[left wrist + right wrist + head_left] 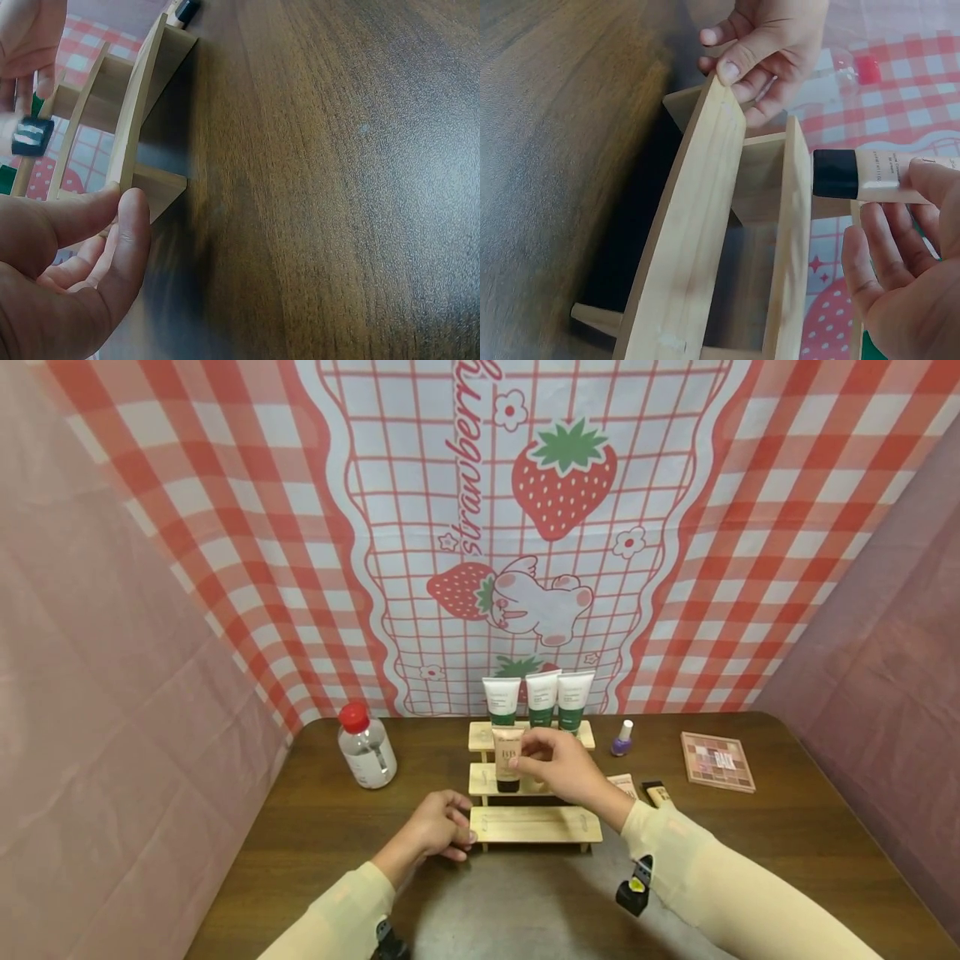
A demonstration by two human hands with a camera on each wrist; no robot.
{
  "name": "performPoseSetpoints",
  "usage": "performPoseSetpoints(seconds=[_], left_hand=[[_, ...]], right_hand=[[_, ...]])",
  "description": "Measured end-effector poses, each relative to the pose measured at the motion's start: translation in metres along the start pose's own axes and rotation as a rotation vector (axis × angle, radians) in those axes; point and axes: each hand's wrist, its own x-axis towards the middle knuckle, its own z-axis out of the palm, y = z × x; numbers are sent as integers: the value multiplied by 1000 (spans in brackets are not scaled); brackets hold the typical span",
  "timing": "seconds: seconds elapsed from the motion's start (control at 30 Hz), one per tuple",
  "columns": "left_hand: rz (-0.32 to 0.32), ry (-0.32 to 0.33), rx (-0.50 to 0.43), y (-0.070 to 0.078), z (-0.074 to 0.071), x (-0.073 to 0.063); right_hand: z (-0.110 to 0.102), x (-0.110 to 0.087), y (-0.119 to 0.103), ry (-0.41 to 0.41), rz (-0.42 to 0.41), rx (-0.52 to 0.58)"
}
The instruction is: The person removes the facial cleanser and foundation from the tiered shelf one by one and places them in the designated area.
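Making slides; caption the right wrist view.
Right hand holds black-capped cosmetic tube; left hand grips tiered wooden display stand.

On the bench (300,835) stands a rack (536,825), three tubes (542,697) on its top step, a fourth tube (507,758) near the middle one; bottle (367,756) left, nail polish (622,744) and palette (717,762) right.

From my end I count 3 white/green tubes (542,700), 3 beige tubes (506,755) (2 partly hidden), 1 red-capped btl (369,762), 1 purple polish btl (622,744), 1 palette (717,762), 1 wooden stand (536,827) w/ 3 tiers (483,779), 1 L hand (441,823), 1 R hand (558,765), 1 desk (277,852).
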Motion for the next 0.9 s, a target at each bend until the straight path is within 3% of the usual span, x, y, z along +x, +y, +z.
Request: performPoseSetpoints(seconds=[0.2,0.4,0.7,0.9], left_hand=[[1,-2,-5,-1,1,0],[6,2,-7,-1,1,0],[8,-6,-19,-3,0,-1],[12,-10,-21,-3,0,0]], right_hand=[[-20,-17,1,23,17,35],[-57,-40,11,83,59,29],[-123,-85,52,194,177,-150],[-150,-113,83,215,238,-210]])
